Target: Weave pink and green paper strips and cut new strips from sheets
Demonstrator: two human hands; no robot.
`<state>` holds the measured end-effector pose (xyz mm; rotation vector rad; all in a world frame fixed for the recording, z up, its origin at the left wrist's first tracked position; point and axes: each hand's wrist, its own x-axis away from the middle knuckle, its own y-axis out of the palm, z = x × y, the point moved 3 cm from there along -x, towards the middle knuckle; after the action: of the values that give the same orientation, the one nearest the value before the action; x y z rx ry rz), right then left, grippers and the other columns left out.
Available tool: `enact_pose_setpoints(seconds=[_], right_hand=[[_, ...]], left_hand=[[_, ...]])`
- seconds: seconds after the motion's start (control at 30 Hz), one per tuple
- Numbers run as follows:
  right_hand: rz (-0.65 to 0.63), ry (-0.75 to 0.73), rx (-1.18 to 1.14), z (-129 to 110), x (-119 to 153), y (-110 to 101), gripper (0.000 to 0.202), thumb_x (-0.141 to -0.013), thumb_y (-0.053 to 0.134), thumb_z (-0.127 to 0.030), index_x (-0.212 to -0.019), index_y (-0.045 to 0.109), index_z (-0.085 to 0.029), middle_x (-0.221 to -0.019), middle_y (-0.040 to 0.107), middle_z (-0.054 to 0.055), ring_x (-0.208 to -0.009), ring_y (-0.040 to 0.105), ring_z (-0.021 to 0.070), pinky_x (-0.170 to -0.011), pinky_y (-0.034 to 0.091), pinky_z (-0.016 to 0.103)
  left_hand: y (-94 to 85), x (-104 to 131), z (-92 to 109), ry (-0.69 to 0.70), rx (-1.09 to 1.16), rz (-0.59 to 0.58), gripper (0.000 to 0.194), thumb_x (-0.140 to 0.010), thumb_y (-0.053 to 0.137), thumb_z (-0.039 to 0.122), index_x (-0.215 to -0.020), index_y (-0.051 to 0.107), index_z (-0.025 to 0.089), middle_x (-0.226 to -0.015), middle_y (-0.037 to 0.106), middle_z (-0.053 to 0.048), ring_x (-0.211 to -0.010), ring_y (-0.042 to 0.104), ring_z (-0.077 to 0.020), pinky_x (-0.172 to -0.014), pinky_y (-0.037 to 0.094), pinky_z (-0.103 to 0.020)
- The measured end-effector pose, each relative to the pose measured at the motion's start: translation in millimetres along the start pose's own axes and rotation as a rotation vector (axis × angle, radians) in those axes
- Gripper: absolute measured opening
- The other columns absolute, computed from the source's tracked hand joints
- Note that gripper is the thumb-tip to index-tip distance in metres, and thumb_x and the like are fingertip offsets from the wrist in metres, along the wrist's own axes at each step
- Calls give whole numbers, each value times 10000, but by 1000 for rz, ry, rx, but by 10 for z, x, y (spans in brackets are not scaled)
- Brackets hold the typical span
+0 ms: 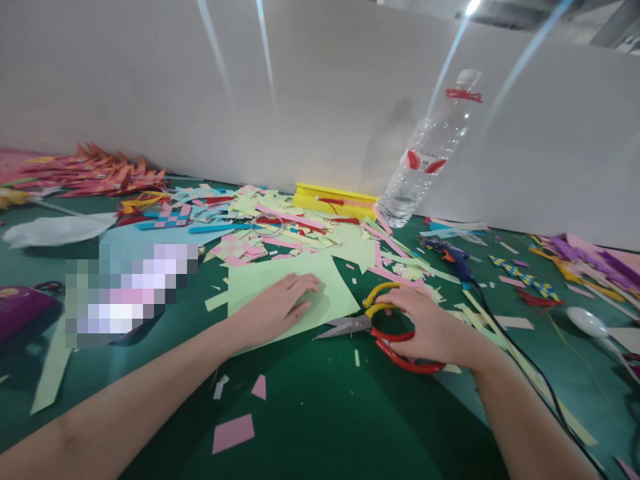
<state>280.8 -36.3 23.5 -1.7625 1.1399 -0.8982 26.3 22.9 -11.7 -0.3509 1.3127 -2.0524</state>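
My left hand (277, 307) lies flat on a pale green sheet of paper (330, 287), fingers stretched out toward the right. To its right, my right hand (420, 323) grips a pair of scissors (357, 325) by its handles, one yellow and one red. The scissor blades are parted and point left, close to the sheet's lower right edge. Small pink paper scraps (233, 433) lie on the green table in front of me.
Cut paper strips (280, 207) pile up behind the sheet, with a yellow folded piece (310, 197). A plastic bottle (425, 153) leans against the white partition (320, 87). On the right lie a blue glue gun (455, 260) with a black cord and a white spoon (587, 322).
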Motion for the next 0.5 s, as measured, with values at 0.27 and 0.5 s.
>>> enact_pose_setpoints(seconds=[0.27, 0.5], right_hand=[[-11, 16, -26, 70, 15, -30, 485, -695, 654, -370, -1163, 595, -258, -1297, 556, 74, -1270, 448, 306, -1030, 418, 475], [7, -33, 3, 24, -2, 15, 462, -706, 638, -373, -1147, 586, -247, -1270, 569, 84, -1222, 481, 304, -1001, 423, 482]], left_hand=[[-67, 31, 16, 70, 0, -26, 276, -973, 373, 293, -1107, 607, 236, -1359, 512, -62, -1302, 431, -228, -1017, 418, -378], [10, 15, -34, 172, -144, -63, 374, -995, 352, 335, -1329, 508, 273, -1466, 433, 0, -1376, 332, -179, -1158, 208, -394]])
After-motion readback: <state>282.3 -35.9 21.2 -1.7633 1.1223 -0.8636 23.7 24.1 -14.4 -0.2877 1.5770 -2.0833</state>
